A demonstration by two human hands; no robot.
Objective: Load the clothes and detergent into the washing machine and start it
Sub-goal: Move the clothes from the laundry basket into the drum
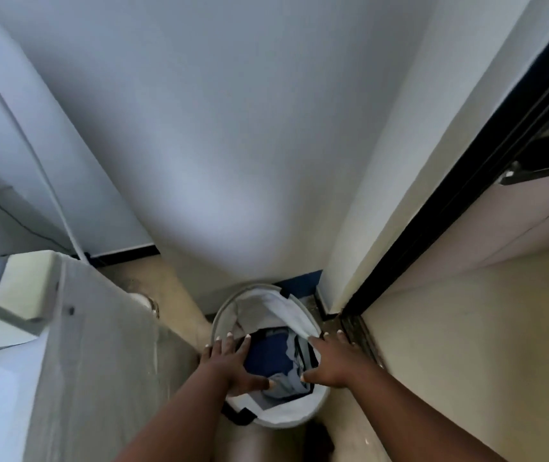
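While no writing is legible, both hands (pixel 276 361) spread over the laundry basket (pixel 319 403).

Two hands (pixel 233 365); one laundry basket (pixel 316 411); perhaps three garments (pixel 268 360), blurred.

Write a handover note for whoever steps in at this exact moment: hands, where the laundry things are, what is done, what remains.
Left hand: open, fingers spread over the near-left rim of the laundry basket, holding nothing.
Right hand: open, spread at the right rim, holding nothing.
The clothes, blue and grey, lie in the basket on the floor by the wall.
The washing machine stands to the left; no detergent shows.
Done: nothing loaded yet.
Left: lift the clothes out, load them, add detergent, start the machine.
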